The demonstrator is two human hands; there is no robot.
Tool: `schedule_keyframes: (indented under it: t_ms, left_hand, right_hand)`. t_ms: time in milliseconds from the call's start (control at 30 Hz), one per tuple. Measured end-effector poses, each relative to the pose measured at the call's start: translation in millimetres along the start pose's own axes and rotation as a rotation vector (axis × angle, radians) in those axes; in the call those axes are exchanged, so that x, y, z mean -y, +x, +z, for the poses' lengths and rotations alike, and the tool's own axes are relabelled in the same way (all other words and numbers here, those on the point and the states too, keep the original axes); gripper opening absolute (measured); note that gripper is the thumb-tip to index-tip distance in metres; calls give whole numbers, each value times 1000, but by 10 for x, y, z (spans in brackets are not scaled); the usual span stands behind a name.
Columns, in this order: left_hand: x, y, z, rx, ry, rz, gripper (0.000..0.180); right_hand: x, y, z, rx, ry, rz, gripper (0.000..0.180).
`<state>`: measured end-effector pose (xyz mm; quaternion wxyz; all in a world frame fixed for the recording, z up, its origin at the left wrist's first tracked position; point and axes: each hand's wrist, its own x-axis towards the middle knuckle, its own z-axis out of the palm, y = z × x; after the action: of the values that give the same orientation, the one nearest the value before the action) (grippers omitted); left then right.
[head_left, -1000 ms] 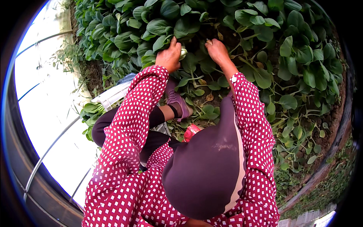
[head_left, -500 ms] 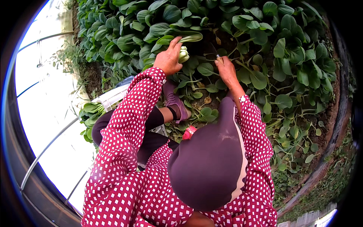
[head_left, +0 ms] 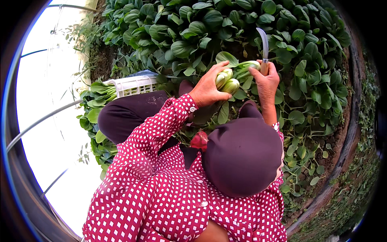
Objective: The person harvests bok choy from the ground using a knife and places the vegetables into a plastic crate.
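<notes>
My left hand (head_left: 208, 86) grips a cut head of pak choi (head_left: 231, 78), its pale green stalks pointing toward me and its dark leaves toward the bed. My right hand (head_left: 265, 79) holds a small curved knife (head_left: 264, 45) with the blade pointing up, and its fingers touch the pak choi's stalk end. Both hands hover just above the bed of leafy green plants (head_left: 225, 28). Red sleeves with white dots cover both arms.
A white slatted plastic crate (head_left: 135, 85) with cut greens (head_left: 96, 93) stands to my left by my knee. A dark head covering (head_left: 242, 155) fills the lower middle. The raised bed's edge (head_left: 348, 133) curves down the right, and translucent greenhouse sheeting (head_left: 48, 121) lies to the left.
Both hands have drawn back from among the plants toward me. The left hand now holds a whole pak choi lifted off the bed, and the knife in the right hand has come into sight.
</notes>
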<state>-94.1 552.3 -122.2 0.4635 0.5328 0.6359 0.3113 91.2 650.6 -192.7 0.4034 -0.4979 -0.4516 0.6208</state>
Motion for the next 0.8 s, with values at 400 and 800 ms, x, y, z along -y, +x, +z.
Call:
schedule_keyframes:
  t_ms: [400,800]
  left_hand:
    - [363,-21,-262,-131,-538,-227,74]
    - [701,127,41,-220,-746,-373,66]
  right_hand:
    - [435,-132,355,499,65,335,32]
    - [211,39,485,418,-169,498,28]
